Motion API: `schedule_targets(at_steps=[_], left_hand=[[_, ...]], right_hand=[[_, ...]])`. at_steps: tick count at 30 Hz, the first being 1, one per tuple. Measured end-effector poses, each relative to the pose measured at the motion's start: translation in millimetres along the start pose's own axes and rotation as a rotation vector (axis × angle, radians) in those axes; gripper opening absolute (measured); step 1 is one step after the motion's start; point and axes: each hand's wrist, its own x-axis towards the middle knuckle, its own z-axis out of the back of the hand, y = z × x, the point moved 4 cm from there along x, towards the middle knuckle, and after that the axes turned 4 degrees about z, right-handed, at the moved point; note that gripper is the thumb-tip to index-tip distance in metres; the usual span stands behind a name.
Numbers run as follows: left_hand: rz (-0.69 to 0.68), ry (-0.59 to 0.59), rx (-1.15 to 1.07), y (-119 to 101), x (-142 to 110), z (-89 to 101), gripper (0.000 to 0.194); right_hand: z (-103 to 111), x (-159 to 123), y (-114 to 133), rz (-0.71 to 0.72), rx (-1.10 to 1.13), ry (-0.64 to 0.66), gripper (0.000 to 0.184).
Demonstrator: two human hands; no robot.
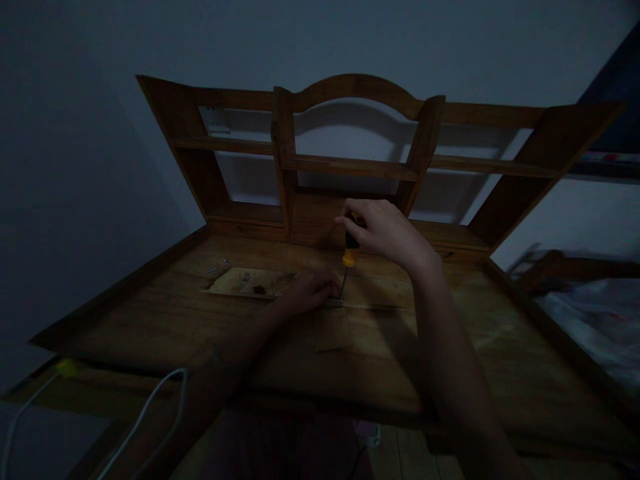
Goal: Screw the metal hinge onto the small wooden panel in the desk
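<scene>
My right hand (377, 227) is closed round the black and yellow handle of a screwdriver (349, 258). Its thin shaft slants down, and the tip meets the right end of a pale wooden board (245, 281). That board lies flat on the desk and has dark stains on its face. Over its right end rests my left hand (314, 291), fingers curled and pressed down close to the screwdriver tip. Whatever lies under those fingertips is hidden. A thin brown flat piece (333, 331) sits just in front of the tip.
The wooden desk (190, 327) carries a shelf unit (350, 167) along its back. Small metal pieces, perhaps screws (212, 270), lie left of the board. A white cable (165, 383) loops at the front left. A wall socket (217, 123) shows behind the shelves.
</scene>
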Motion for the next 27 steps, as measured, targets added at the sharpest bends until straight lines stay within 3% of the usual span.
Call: schedule_targets(at_steps=[6, 12, 15, 22, 27], left_hand=[[0.035, -0.008, -0.037, -0.9, -0.3, -0.2, 0.02], [0.041, -0.015, -0.039, -2.1, 0.6, 0.5, 0.017], [0.043, -0.014, -0.021, -1.4, 1.0, 0.4, 0.018], [0.074, -0.015, -0.008, -2.5, 0.5, 1.4, 0.019], [0.063, -0.014, -0.02, -1.9, 0.2, 1.0, 0.02]], right_hand=[[-0.6, -0.1, -2.9, 0.021, 0.136, 0.004, 0.032], [5.0, -0.8, -5.3, 0.025, 0.262, 0.028, 0.025], [6.5, -1.7, -7.4, -0.002, 0.241, 0.036, 0.034], [1.6, -0.8, -8.9, -0.017, 0.103, -0.03, 0.032], [2.1, 0.2, -9.5, -0.053, 0.091, -0.016, 0.042]])
